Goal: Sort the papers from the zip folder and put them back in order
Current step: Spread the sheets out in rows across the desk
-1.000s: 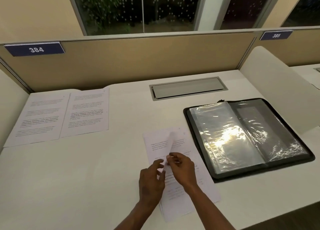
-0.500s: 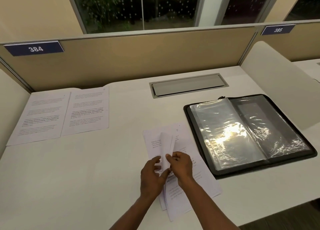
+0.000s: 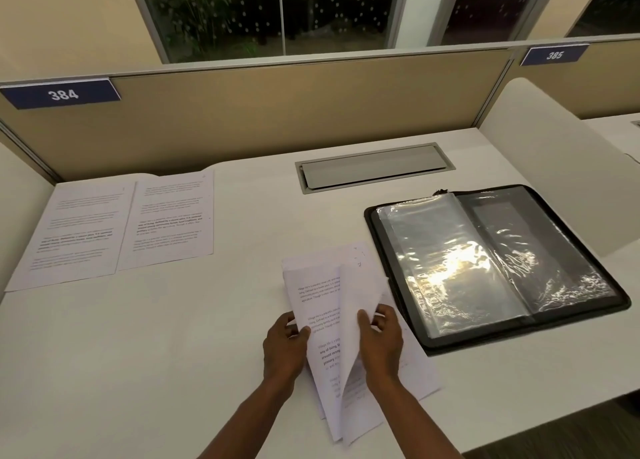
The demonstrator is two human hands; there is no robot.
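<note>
White printed sheets are held over a stack by both hands, beside an open zip folder.

On the white bench, the stack of papers lies just left of the black zip folder, which is spread open with its clear plastic sleeves glaring under the light. The left hand grips the stack's left edge, thumb on top; the right hand pinches a lifted top sheet, curled upward. Two more pages are laid side by side at the far left. Blue plates on the partition are read as "384" and "385". Body text on the pages is too small to be read, apart from bold fragments such as "way of living". Both forearms are cut off by the lower frame edge.
</note>
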